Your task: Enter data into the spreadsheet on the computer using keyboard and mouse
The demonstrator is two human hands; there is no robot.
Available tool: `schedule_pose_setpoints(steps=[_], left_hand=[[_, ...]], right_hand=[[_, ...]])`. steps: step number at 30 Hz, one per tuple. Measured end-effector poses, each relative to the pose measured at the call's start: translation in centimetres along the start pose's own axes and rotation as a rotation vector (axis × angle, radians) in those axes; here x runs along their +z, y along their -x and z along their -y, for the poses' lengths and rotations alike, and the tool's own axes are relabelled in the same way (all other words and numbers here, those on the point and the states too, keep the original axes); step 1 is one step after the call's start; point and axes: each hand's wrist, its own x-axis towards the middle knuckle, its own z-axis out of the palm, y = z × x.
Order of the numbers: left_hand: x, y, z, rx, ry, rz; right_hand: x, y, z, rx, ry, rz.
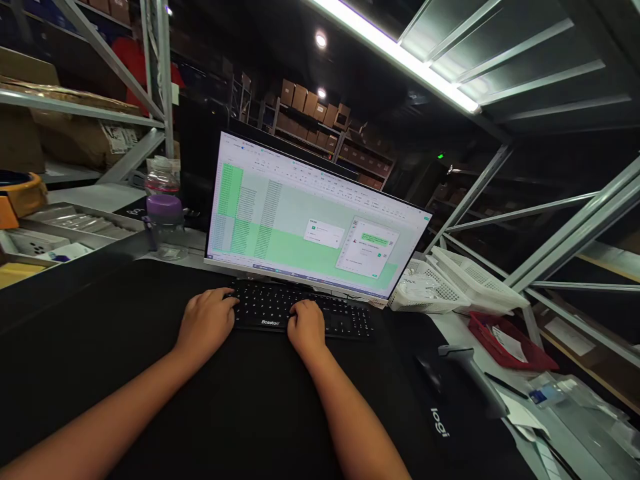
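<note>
A black keyboard [273, 308] marked "Bosston" lies on the dark desk mat below a monitor [280, 207]. At the keyboard's left end rests my left hand [207, 321], its fingers reaching over the keys and holding nothing. My right hand [307, 325] lies over the middle of the same keyboard, palm down, fingers bent onto the keys and empty. Its fingertips are partly hidden behind the knuckles. On the screen are a spreadsheet with green columns, a small dialog and a chat window.
To the right lie a black mouse [429, 373], a grey barcode scanner [473, 377], white baskets [430, 290] and a red tray [510, 343]. A purple-lidded bottle [167, 227] stands left of the monitor. Metal shelf posts frame both sides. A person in red [131, 67] is behind the left shelf.
</note>
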Motion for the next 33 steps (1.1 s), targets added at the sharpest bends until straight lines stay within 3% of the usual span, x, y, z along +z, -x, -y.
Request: schedule_pose_setpoints(steps=[11,20,29,33], left_hand=[[0.7,0.5,-2.1,0.138,0.201,0.060],[1.4,0.6,-1.6,0.098,0.225,0.143],[0.4,0.3,-1.4,0.007,0.207,0.045],[0.3,0.3,-1.0,0.029,0.165,-0.014]], right_hand=[[-0.2,0.6,0.5,-0.146,-0.045,0.045],[0.5,0.7,0.3,-0.132,-0.060,0.061],[0.7,0.2,1.9,-0.134,-0.027,0.075],[0.9,-0.2,3.0,-0.112,0.011,0.091]])
